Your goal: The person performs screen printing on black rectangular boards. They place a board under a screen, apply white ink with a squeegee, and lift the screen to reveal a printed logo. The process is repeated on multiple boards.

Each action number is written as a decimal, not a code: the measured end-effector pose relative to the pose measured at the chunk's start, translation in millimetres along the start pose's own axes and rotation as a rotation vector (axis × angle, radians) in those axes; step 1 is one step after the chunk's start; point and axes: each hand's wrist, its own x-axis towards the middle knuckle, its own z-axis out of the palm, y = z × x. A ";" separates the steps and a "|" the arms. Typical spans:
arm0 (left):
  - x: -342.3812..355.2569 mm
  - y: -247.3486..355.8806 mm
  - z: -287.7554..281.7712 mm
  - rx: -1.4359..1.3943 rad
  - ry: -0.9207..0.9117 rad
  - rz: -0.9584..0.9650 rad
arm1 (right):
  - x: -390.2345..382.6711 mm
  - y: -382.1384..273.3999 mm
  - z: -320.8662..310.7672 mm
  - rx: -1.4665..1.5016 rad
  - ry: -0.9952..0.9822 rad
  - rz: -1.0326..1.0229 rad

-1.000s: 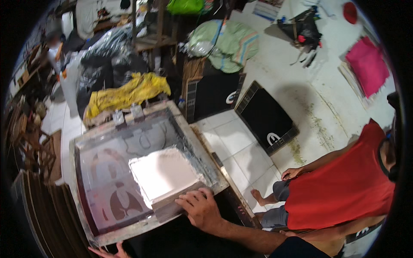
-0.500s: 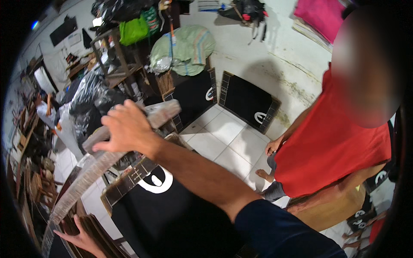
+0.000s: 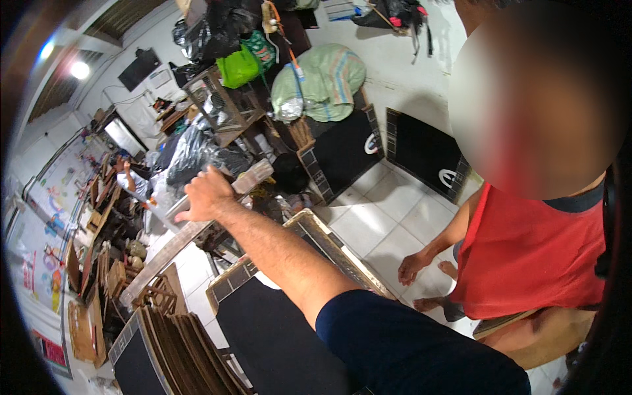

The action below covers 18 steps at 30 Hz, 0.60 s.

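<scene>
My right hand [image 3: 207, 194] is closed on a worn wooden squeegee [image 3: 257, 174] at the upper edge of a raised screen frame [image 3: 141, 284], which is seen nearly edge-on as a long pale bar. Below my forearm lies a black board [image 3: 270, 342] with gridded borders; part of a white shape on it shows beside my arm. To its left is a stack of similar boards [image 3: 184, 349], tilted and seen from the edge. My left hand is out of view.
A person in a red top [image 3: 526, 257] stands close at right, hand hanging. Two black boards [image 3: 421, 148] lean against the back wall below a green sack [image 3: 319, 79]. Black bags [image 3: 197, 158], wooden clutter and a distant person in white [image 3: 131, 181] are at left.
The screen, earlier lying flat with white ink on it, has been lifted on edge, uncovering the black board. My left hand has left view. The view has tilted upward.
</scene>
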 end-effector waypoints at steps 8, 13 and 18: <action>-43.2 -147.3 -14.4 -0.030 0.053 -0.064 | 3.4 -2.0 -11.8 0.000 -0.044 0.046; -46.7 -174.8 -15.3 0.047 -0.140 0.128 | -6.6 -5.2 -7.1 -0.011 -0.104 0.077; -21.9 -189.3 -55.3 0.181 -0.372 0.533 | -18.4 -6.0 -2.4 -0.030 -0.135 0.096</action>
